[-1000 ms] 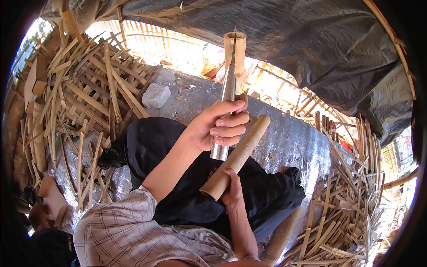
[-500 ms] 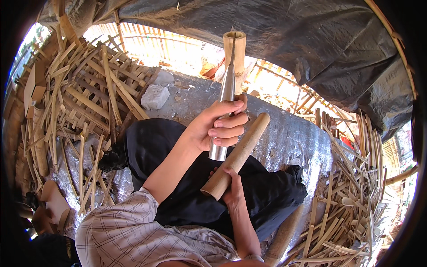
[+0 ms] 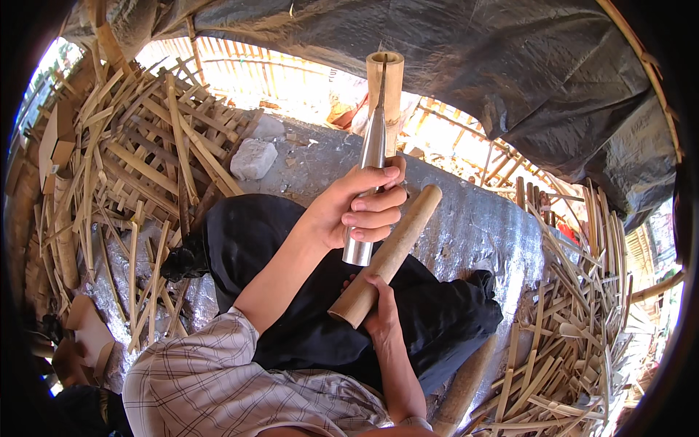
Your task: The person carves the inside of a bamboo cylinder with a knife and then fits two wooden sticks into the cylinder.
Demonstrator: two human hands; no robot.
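My left hand (image 3: 368, 200) is closed around a shiny metal tapered tool (image 3: 358, 251), its wide end down and its slim tip pointing up. Just behind that tip rises an upright bamboo tube (image 3: 393, 91) with its hollow end on top. The lower part of this tube is hidden by my hand, so I cannot tell whether my fingers touch it. Below and to the right, my right hand (image 3: 382, 309) grips a second bamboo tube (image 3: 397, 251), which slants from lower left to upper right over my lap.
Woven and loose bamboo strips (image 3: 149, 138) pile up at the left, beside a pale stone block (image 3: 253, 159). More split strips (image 3: 561, 357) lie at the right. A bamboo pole (image 3: 466, 382) rests by my leg, and a dark tarp (image 3: 524, 80) hangs overhead.
My left hand and the metal tool have shifted very slightly. My right hand and its bamboo tube look unchanged.
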